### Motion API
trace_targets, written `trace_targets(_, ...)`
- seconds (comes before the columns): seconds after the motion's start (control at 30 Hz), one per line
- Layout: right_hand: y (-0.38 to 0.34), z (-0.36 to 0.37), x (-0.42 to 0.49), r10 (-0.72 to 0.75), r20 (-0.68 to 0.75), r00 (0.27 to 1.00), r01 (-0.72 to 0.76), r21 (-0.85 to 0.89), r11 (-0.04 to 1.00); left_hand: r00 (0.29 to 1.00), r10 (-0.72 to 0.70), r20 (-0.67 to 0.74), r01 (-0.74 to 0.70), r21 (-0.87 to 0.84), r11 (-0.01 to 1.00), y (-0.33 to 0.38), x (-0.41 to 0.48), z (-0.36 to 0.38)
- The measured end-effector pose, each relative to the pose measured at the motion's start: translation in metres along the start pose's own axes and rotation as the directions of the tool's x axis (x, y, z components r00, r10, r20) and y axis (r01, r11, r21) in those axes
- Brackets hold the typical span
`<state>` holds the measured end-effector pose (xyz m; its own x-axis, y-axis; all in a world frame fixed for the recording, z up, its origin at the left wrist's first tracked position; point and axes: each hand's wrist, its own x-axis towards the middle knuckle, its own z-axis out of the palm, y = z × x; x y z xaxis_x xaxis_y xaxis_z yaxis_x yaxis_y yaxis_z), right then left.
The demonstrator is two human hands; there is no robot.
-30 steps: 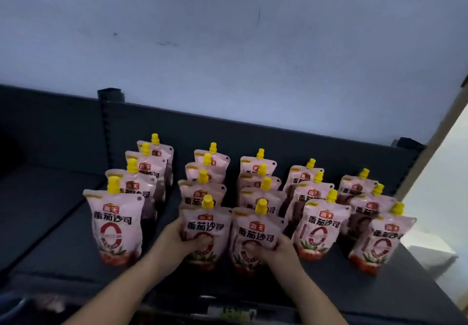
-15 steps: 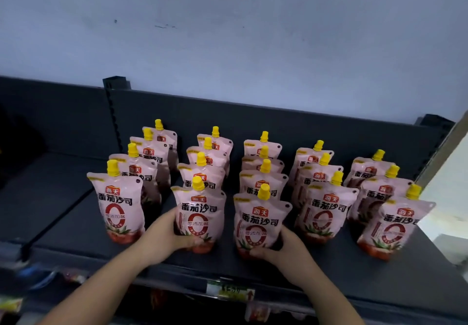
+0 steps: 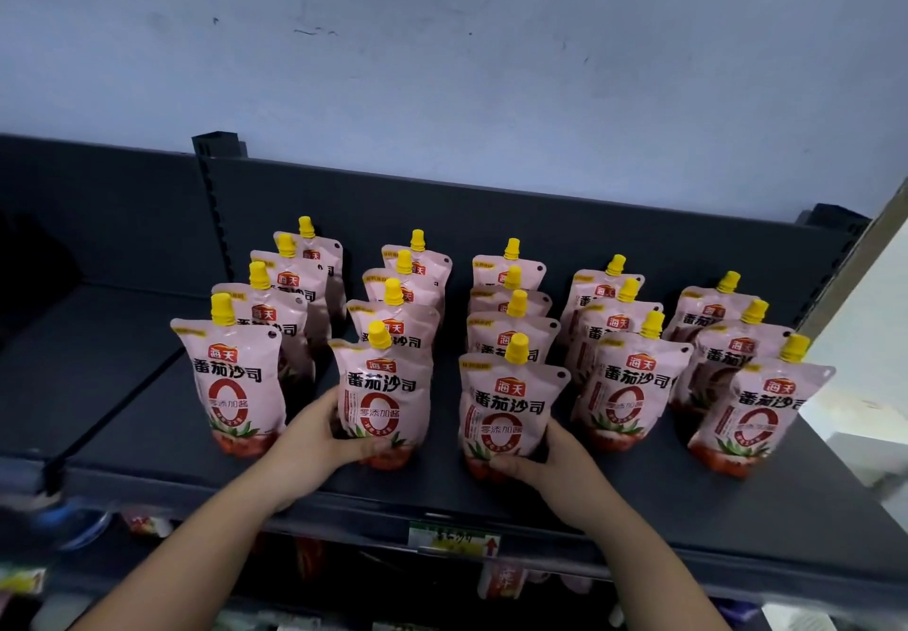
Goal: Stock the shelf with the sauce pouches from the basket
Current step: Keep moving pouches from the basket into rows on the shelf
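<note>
Fingers of the left hand [image 3: 314, 439] curl round the base of one front pouch [image 3: 385, 404]; the right hand [image 3: 553, 458] clamps the next pouch [image 3: 506, 414] likewise. Both stand upright on the shelf [image 3: 638, 498]. An uneven release could tip these soft pouches backward, toppling those behind; the basket is out of view

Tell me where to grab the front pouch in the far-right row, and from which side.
Grip the far-right front pouch by its lower body, fingers round the side edges, coming from the front of the shelf. Its flat face points forward, another pouch stands close behind, and the yellow cap looks too small for a steady hold.
</note>
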<state>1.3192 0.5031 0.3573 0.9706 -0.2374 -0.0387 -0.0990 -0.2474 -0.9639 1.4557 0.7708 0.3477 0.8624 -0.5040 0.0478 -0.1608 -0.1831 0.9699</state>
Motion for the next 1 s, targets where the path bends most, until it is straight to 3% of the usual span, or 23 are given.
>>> trace_targets(0.23,-0.003,-0.003,-0.002,0.007,-0.008,1.000,-0.007,-0.001,1.000,0.999,0.004,-0.049,-0.004,-0.006,1.000,0.004,-0.002,-0.001)
trace_targets(0.53,-0.003,-0.011,-0.011,-0.023,-0.136,0.990,0.031,0.057,0.998,0.986,-0.001,-0.166,-0.005,-0.037,0.999,0.006,-0.007,0.001)
trace_targets(1.0,0.000,-0.013,-0.009,-0.075,-0.086,0.993,0.075,-0.003,0.997,0.989,-0.010,-0.148,0.010,0.005,1.000,0.014,-0.014,0.002)
